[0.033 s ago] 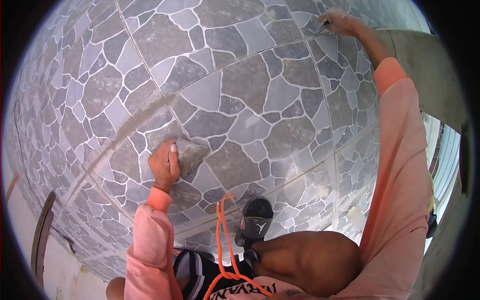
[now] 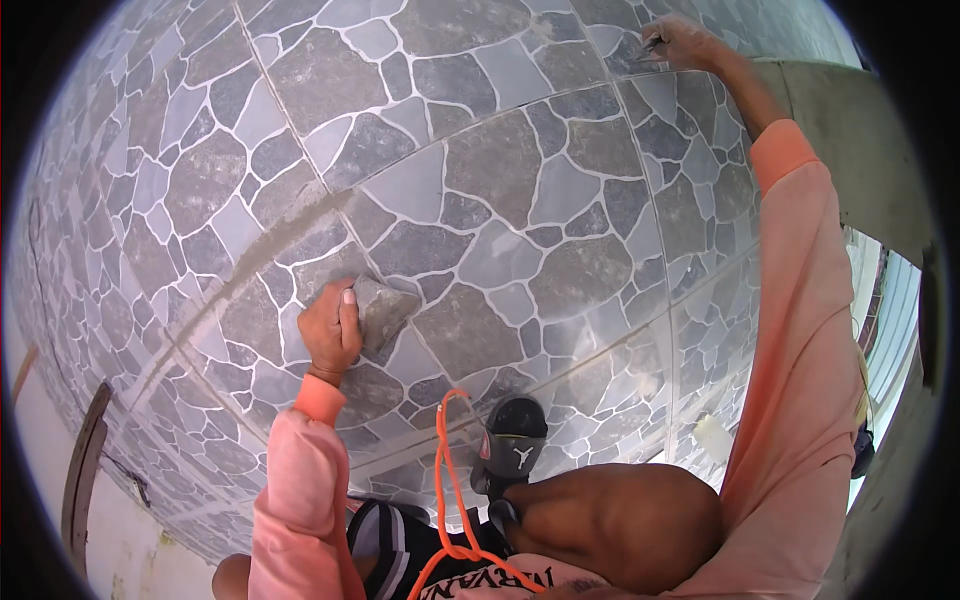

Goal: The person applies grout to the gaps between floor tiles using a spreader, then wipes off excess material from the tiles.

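My left hand (image 2: 332, 325) is closed round the edge of a grey, roughly triangular lump (image 2: 385, 312), its thumb lying along the near side. Whether this is a bag or a solid piece I cannot tell. The lump is low over the stone-patterned tiles (image 2: 490, 165), left of my foot. Far to the right, with the arm stretched out, my right hand (image 2: 686, 46) grips a small dark thin-bladed tool (image 2: 651, 44). The tool's tip is at the tiles near a joint line. Fingers hide most of this tool.
A grey-brown streak of grout (image 2: 290, 220) runs along a joint at the left. My sandalled foot (image 2: 515, 435) rests on the tiles below the middle, beside a hanging orange cord (image 2: 443, 450). A grey slab (image 2: 850, 140) borders the right; a dark wooden strip (image 2: 84, 470) stands at lower left.
The loop of the orange cord has swung and narrowed slightly. Both hands stay in almost the same place with the same holds.
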Demonstrator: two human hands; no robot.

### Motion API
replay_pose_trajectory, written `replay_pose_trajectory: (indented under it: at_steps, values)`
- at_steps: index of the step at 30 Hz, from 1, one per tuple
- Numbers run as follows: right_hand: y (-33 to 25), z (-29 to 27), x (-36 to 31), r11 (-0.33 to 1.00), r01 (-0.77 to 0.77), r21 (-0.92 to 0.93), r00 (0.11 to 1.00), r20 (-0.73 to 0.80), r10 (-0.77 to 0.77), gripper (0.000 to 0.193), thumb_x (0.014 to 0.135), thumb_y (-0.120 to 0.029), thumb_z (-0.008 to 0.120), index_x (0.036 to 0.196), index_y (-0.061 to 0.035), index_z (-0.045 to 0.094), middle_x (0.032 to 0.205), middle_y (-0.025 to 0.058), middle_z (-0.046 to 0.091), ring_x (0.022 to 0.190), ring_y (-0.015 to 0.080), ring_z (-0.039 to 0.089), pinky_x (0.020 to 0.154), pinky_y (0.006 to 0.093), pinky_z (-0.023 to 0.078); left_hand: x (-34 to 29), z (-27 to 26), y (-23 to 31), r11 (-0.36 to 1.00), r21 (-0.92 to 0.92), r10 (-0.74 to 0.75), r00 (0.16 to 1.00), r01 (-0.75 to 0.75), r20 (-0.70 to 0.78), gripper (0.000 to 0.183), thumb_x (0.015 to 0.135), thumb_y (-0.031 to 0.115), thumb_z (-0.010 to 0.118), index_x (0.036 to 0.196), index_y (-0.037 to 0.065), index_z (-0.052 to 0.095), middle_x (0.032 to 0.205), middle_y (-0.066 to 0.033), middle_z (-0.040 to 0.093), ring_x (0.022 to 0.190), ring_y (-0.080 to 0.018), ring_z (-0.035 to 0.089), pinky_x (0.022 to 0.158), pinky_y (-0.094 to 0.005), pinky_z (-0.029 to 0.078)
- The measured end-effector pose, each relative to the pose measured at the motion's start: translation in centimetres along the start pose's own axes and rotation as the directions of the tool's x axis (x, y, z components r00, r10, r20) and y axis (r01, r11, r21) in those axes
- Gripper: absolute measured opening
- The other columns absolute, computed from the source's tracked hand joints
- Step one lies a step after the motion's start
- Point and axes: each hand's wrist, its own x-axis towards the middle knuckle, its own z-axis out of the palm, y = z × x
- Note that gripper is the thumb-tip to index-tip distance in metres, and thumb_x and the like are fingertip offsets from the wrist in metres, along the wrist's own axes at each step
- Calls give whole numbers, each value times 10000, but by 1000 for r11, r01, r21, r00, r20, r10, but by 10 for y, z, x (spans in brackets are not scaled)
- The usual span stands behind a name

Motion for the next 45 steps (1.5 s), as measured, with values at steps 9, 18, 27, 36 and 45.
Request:
replay_pose_trajectory:
  at_steps: [9, 18, 27, 36, 45]
  values:
    - [-29, -20, -9, 754, -377, 538, 914, 86, 396, 280, 790, -266, 725, 895, -12, 672, 768, 34, 642, 631, 147, 547, 649, 324, 448, -2, -5, -1, 1000, -2, -10, 1000, 10, 2, 158, 920, 120, 498, 952, 47, 635, 618, -108, 555, 511, -274, 552, 495, -365, 418]
    - [-32, 5, -16, 536, -407, 740, 866, 126, 485, 306, 828, -324, 708, 903, -28, 696, 793, 11, 664, 682, 114, 585, 636, 283, 452, 2, 0, 2, 1000, 9, 3, 1000, -3, 24, 168, 921, 135, 489, 944, 47, 631, 623, -110, 563, 522, -284, 563, 496, -370, 420]
    - [-104, -5, 0, 843, -452, 291, 857, -119, 501, 273, 844, -255, 603, 914, 1, 668, 848, 140, 686, 767, 268, 643, 710, 388, 482, -2, -3, 0, 999, 34, -11, 999, 10, 40, 159, 917, 138, 498, 944, 56, 632, 632, -108, 567, 529, -281, 566, 499, -370, 421]
    - [-144, -22, 19, 849, -521, 88, 837, -138, 529, 290, 815, -207, 516, 965, -1, 653, 1006, 245, 647, 967, 410, 617, 856, 466, 479, 1, -4, -1, 999, 31, -44, 999, 43, 27, 145, 913, 145, 504, 930, 73, 629, 649, -115, 583, 561, -298, 590, 517, -381, 438]
    - [-142, 4, 22, 844, -535, 15, 833, -153, 531, 321, 830, -255, 518, 975, -6, 661, 1003, 250, 649, 999, 404, 611, 880, 468, 468, -2, 1, -2, 997, -55, -49, 999, 50, 20, 149, 907, 159, 517, 937, 70, 633, 642, -124, 590, 563, -316, 594, 519, -392, 451]
